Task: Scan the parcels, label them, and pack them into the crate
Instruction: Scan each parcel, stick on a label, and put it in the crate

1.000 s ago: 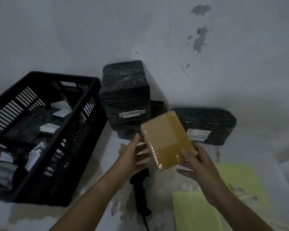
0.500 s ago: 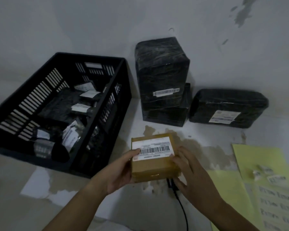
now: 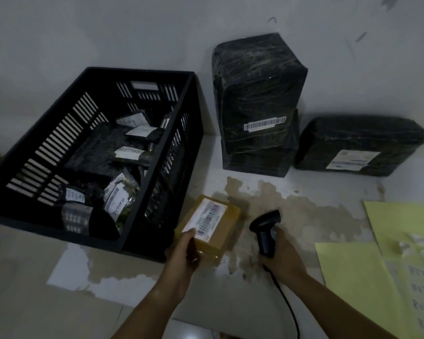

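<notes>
A small brown parcel [image 3: 212,223] with a white barcode label facing up lies beside the crate's near right corner. My left hand [image 3: 181,253] grips its near end. My right hand [image 3: 283,255] holds a black corded barcode scanner [image 3: 266,231], its head pointing left toward the parcel. The black slatted crate [image 3: 179,148] at the left holds several dark wrapped parcels with white labels, some marked RETURN.
A tall black wrapped parcel [image 3: 257,94] stands on a lower black one against the wall. A flat black parcel [image 3: 357,145] lies to its right. Yellow sheets [image 3: 353,272] with loose white labels cover the right side. The floor surface is stained and peeling.
The parcel was turned label up and brought down beside the crate. My right hand let go of it and picked up the scanner; my left hand keeps hold.
</notes>
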### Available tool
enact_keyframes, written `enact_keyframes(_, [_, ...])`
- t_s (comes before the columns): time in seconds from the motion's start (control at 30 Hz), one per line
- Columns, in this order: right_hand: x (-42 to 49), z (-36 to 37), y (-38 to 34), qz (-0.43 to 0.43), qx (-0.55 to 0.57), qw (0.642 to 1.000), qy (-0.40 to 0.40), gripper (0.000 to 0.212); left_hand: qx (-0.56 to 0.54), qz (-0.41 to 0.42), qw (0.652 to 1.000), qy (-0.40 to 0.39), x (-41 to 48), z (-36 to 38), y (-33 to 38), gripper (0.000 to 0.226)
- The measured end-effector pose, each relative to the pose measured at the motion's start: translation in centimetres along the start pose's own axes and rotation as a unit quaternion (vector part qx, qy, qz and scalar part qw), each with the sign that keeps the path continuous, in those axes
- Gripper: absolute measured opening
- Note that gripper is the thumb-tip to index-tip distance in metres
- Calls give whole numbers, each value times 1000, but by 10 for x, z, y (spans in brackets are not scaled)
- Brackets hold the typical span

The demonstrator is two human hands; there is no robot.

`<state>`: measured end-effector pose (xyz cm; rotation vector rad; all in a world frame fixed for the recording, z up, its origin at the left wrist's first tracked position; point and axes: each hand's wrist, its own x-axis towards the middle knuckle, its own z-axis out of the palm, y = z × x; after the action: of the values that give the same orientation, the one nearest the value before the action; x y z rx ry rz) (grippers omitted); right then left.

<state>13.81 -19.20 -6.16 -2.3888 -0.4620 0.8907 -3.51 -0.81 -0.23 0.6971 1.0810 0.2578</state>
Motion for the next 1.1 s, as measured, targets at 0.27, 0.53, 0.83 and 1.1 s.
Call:
enact_keyframes(0.27, [-31,-28,-2,101,264,959,-12,22,241,-158,956,-60,3,32,-42,52])
enact_keyframes(0.53, [-52,-26,-9,96,359,928,16,31,602,64,796,-11,10,18,-17,54])
enact_keyframes(0.83, [-52,-14,-24,106,377,920,-17,25,425,11,896,-131,28,29,-6,25])
enact_keyframes(1.1, [-76,-59,-38,42,354,934,37,28,225,-8,963,-150,21,39,-13,59])
